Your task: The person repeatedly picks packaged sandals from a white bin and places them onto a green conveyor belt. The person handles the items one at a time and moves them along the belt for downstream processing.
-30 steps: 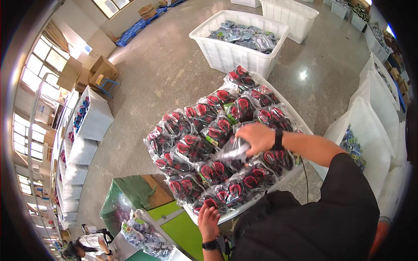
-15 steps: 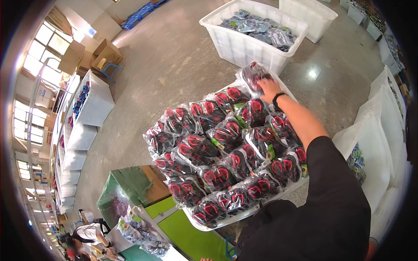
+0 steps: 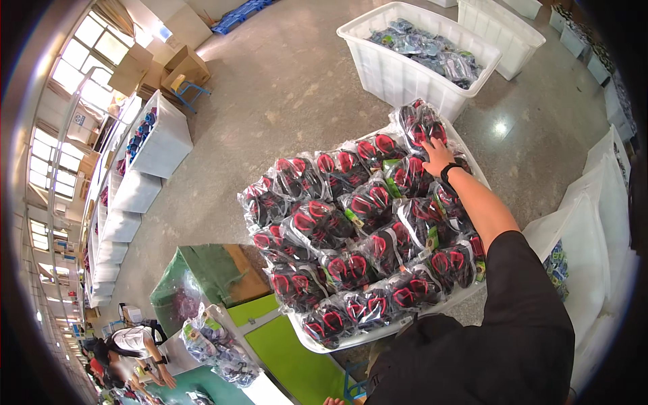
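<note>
My right hand reaches to the far right corner of a white bin. Its fingers are spread and lie on the near side of a clear-bagged pair of black and red shoes, not wrapped round it. This pair sits at the corner, above the rest. Rows of similar bagged pairs fill the white bin, some with green tags. Only the fingertips of my left hand show at the lower edge, next to a green panel; the remainder is out of view, and whether it holds anything is hidden.
Beyond the bin stands a white tub of bagged goods. White bins line the right side, more the left. A green-draped box and a filled plastic bag lie lower left, near a co-worker at a green table.
My right hand has drawn back slightly from the top of the corner pair to its near side, fingers spreading. The pair stands more upright, and the whole view has shifted a little.
</note>
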A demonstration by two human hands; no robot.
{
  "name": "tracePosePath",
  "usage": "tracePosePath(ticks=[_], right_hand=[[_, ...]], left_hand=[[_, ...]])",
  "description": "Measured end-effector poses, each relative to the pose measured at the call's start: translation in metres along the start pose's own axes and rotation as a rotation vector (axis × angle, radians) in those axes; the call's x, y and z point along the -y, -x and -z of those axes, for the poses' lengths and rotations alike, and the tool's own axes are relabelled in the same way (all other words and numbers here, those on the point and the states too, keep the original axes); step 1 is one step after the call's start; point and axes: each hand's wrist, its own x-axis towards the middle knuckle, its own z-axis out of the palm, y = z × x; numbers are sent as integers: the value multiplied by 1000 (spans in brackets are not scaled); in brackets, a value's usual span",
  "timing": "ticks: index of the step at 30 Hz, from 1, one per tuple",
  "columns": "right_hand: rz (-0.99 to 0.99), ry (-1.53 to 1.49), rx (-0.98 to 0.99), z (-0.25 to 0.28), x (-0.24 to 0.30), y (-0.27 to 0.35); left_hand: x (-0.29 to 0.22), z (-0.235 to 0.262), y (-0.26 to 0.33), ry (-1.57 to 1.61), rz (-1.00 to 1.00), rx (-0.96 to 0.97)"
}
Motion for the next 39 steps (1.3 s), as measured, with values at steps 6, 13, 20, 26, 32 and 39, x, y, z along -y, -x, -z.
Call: tracePosePath(ticks=[6,13,20,26,32,39], right_hand=[[42,-49,7,-2,11,-12],[97,-40,-14,-6,11,-34],[81,94,11,-12,29,-17],[32,-35,-105,-11,24,-24],[291,-386,-229,-29,14,-4],[471,-747,196,-56,34,110]], left_hand=[[4,17,-13,-17,-130,64],[58,46,-11,-67,-14,3],[59,36,-13,-59,35,-11],[27,27,-15,-166,-52,11],[27,13,-21,-150,-58,44],[38,-1,-49,-43,-135,30]])
